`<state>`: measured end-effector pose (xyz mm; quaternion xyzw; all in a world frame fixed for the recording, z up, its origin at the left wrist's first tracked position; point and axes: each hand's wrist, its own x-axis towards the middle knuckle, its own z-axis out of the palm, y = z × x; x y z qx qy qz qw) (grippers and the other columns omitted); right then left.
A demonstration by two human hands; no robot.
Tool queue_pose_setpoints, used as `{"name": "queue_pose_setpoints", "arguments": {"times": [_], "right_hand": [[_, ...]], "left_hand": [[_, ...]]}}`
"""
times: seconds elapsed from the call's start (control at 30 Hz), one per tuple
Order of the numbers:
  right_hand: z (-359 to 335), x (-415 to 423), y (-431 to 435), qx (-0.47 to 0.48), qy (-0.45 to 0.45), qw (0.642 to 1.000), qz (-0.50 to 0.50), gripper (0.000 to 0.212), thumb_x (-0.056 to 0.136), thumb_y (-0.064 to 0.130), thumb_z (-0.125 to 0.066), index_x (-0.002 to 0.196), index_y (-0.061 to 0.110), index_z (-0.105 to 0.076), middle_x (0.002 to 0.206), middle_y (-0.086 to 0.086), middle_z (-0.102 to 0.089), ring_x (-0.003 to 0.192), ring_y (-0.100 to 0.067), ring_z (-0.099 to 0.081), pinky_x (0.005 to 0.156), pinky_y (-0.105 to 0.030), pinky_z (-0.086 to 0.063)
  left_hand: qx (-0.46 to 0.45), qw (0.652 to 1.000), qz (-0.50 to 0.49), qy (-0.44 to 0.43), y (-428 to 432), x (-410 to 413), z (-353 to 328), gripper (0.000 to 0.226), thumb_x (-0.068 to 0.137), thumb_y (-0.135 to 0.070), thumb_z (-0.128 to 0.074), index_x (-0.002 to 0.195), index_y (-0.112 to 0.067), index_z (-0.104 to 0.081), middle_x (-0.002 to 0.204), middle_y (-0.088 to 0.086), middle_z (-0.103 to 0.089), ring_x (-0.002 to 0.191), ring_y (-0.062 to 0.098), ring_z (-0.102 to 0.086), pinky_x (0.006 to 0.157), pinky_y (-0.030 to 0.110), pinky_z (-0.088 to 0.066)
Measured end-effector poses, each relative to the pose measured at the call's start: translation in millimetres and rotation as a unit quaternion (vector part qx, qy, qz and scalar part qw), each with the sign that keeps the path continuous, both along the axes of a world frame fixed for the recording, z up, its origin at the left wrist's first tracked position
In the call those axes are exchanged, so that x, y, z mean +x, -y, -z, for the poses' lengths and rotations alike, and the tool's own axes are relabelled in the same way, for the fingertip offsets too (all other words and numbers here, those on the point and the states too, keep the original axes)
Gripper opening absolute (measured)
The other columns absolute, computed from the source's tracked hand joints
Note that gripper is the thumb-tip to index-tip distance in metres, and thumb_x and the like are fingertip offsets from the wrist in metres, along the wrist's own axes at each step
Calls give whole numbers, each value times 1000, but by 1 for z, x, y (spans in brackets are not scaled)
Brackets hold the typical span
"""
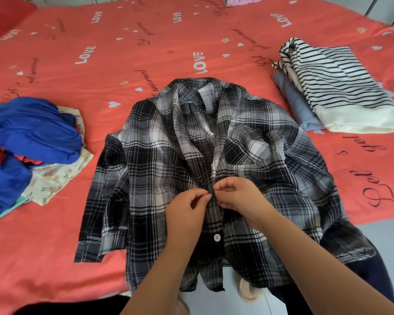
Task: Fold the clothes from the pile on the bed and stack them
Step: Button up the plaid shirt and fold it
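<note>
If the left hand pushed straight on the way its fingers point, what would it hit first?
Probably the right hand, facing the left hand across the plaid shirt edge both pinch.

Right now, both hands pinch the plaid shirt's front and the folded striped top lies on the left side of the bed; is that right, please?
Not quite: the striped top lies on the right side of the bed, as the head view shows. The left hand and right hand do pinch the plaid shirt at its front.
</note>
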<state>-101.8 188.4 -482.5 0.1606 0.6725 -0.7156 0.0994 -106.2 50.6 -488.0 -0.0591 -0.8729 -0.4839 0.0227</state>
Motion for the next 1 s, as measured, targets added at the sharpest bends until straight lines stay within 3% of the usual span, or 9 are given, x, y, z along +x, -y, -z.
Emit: {"name": "queue_pose_setpoints", "arguments": {"times": [0.13, 0.33, 0.43, 0.57, 0.8, 0.9, 1.0], "right_hand": [[-1, -1, -2, 14, -8, 1000, -5, 19, 81, -2, -62, 73, 15, -63, 61, 4, -62, 55, -4, -58, 57, -14, -50], [-1, -2, -1, 31, -18, 999, -17, 21, 82, -4, -61, 73, 15, -61, 61, 0, -62, 55, -4, -61, 57, -15, -51], [1, -2, 2, 36, 1, 999, -5, 19, 83, -2, -58, 73, 14, -61, 63, 0, -65, 59, -6, -65, 58, -15, -53], [3, -3, 5, 70, 12, 997, 25, 15, 84, 19, -62, 69, 18, -64, 65, 2, -68, 65, -8, -68, 61, -20, -55], [12, -2, 8, 70, 23, 995, 61, 13, 82, 8, -65, 79, 19, -58, 65, 0, -63, 60, -9, -65, 62, -22, -57], [13, 2, 13, 69, 6, 993, 93, 16, 83, 8, -65, 80, 20, -55, 61, 5, -63, 54, -4, -62, 60, -19, -55], [13, 6, 18, 107, -17, 986, 126, 16, 83, 14, -67, 82, 22, -53, 59, 8, -64, 51, 2, -59, 55, -13, -49]], "left_hand": [[29, 999, -10, 38, -2, -1, 0, 17, 79, -20, -70, 75, -35, -64, 77, -18, -63, 77, -5, -59, 68, 1, -40], [138, 982, -43, 119, -5, -2, 1, 21, 78, -15, -71, 67, -32, -65, 70, -13, -66, 69, -6, -59, 62, 7, -45], [56, 995, -23, 73, -6, -2, 2, 18, 80, -18, -68, 70, -31, -63, 76, -11, -64, 75, -2, -57, 66, 7, -42], [-83, 994, 47, -57, -4, -3, 3, 5, 82, -15, -66, 78, -17, -67, 76, -16, -52, 75, -11, -46, 71, -1, -33], [-127, 984, 62, -105, -1, 3, 9, 6, 81, -11, -69, 85, -9, -72, 82, 0, -65, 77, -1, -47, 75, -8, -27], [-113, 988, 40, -99, -3, 3, 6, 6, 85, -14, -64, 85, -12, -70, 81, -4, -65, 76, 0, -48, 73, -2, -31], [-150, 982, 44, -102, -6, 5, 3, 11, 90, -18, -57, 84, -12, -64, 78, -3, -62, 70, 8, -52, 62, 15, -35]]}}
